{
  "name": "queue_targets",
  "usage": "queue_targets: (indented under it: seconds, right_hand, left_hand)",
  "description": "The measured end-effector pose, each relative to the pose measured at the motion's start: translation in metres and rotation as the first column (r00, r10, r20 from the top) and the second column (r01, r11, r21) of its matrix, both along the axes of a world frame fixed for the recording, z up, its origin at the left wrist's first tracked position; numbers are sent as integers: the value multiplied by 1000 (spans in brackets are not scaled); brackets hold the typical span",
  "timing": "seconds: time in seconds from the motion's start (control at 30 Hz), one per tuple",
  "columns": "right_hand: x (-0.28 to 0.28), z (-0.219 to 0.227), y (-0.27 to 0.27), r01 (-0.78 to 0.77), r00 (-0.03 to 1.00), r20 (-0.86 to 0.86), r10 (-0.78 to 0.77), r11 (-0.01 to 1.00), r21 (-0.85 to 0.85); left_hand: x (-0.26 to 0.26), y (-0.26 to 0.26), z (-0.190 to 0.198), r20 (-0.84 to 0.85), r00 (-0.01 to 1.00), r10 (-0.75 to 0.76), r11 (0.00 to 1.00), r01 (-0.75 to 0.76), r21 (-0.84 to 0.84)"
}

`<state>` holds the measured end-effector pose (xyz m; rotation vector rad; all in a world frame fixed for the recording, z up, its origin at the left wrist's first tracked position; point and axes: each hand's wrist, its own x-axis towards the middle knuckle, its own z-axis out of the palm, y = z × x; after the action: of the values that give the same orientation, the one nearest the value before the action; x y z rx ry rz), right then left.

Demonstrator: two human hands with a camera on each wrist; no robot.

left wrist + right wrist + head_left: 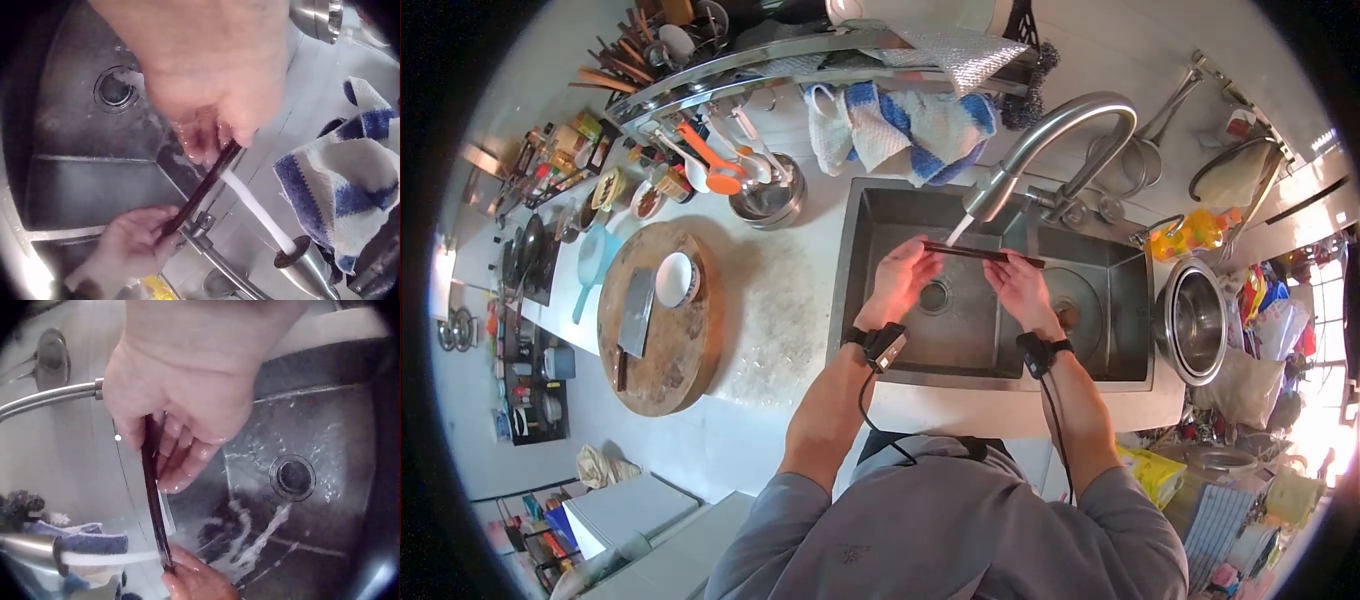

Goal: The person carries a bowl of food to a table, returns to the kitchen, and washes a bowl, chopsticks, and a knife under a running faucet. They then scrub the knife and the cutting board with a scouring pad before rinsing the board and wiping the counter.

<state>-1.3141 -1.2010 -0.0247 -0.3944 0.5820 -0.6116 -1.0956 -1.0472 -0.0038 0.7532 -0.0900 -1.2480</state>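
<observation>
Dark brown chopsticks (972,252) lie nearly level above the sink (840,300), held between both hands. One end is pinched by the left hand (903,278), whose wet fingers (194,140) curl under it. The right hand (1024,294) grips the other end between thumb and fingers (181,465). Water (259,209) runs from the faucet (992,192) onto the chopsticks near the left fingertips, then splashes down toward the drain (292,477).
Left of the sink, a round chopping board (662,365) bears a cleaver (637,312) and a small white bowl (676,280). Metal bowls (1193,335) stand at the sink's right edge. Blue-and-white cloths (890,130) hang behind the sink, beside a steel container (772,203).
</observation>
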Motion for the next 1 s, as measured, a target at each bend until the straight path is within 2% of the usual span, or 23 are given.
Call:
queue_targets:
  seconds: [0.07,0.27,0.47,0.53,0.57,0.63,0.67,0.73,0.83,0.9,0.93,1.0]
  right_hand:
    - [18,0,5,-30,999,15,30,999,11]
    - [76,6,28,-113,993,39,111,993,35]
    - [107,20,42,-122,992,-17,121,985,-119]
    - [110,28,45,-146,984,-136,119,965,-216]
    - [112,33,46,-140,984,-138,111,965,-220]
    - [111,42,47,-106,956,-294,2,936,-337]
    - [107,48,44,-98,955,-296,-8,935,-341]
    - [97,54,37,-207,955,-286,79,868,-451]
    - [80,63,18,-220,954,-287,88,854,-471]
    - [60,76,9,-205,954,-293,69,862,-463]
    - [49,78,1,-196,954,-295,57,863,-467]
    - [25,81,-16,-112,977,-212,21,897,-428]
  left_hand:
    - [9,11,8,30,993,115,989,-117,94]
    - [47,59,4,102,971,217,954,-233,189]
    - [72,99,-40,82,968,236,939,-249,237]
    - [67,101,-50,65,969,238,934,-247,258]
    - [65,99,-55,48,974,220,932,-224,283]
    - [58,91,-61,25,981,191,933,-190,307]
    - [56,84,-64,2,988,156,927,-147,345]
    - [46,69,-68,-27,994,107,921,-89,380]
    - [26,35,-66,-94,992,79,907,-33,420]
    - [9,11,-60,-149,982,113,956,-66,286]
    - [2,-2,-54,-151,983,101,958,-55,283]
    - [-7,-27,-44,-303,946,119,991,-95,95]
